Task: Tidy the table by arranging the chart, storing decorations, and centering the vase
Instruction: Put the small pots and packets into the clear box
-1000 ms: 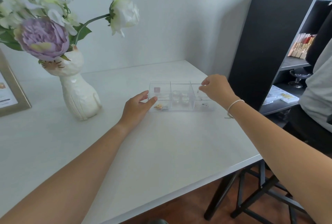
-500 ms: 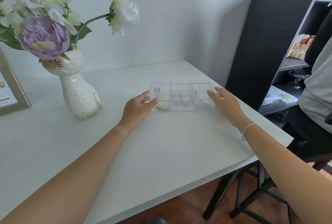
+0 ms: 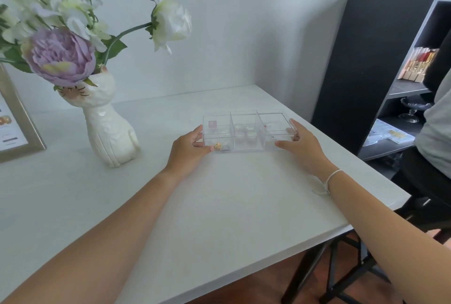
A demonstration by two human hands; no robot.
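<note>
A clear plastic organizer box [image 3: 246, 118] with three compartments sits on the white table [image 3: 219, 206], right of centre. Small decorations lie inside it, among them a gold piece [image 3: 218, 146] at the front left. My left hand [image 3: 188, 148] grips the box's left end, thumb on the front corner. My right hand [image 3: 301, 143] holds the right end, fingers against the side wall. A white cat-shaped vase [image 3: 107, 128] with purple and white flowers stands at the left. The framed chart [image 3: 14, 123] leans at the far left edge, partly cut off.
A black shelf unit [image 3: 366, 71] stands right of the table, with small items on its shelves. Another person in a grey top [image 3: 436, 128] sits at the far right. Black stool legs [image 3: 341, 279] show below the table's front right corner.
My right hand came down from above the box's right compartment and now grips its right end. My left hand closed in on the left end. The box looks unmoved.
</note>
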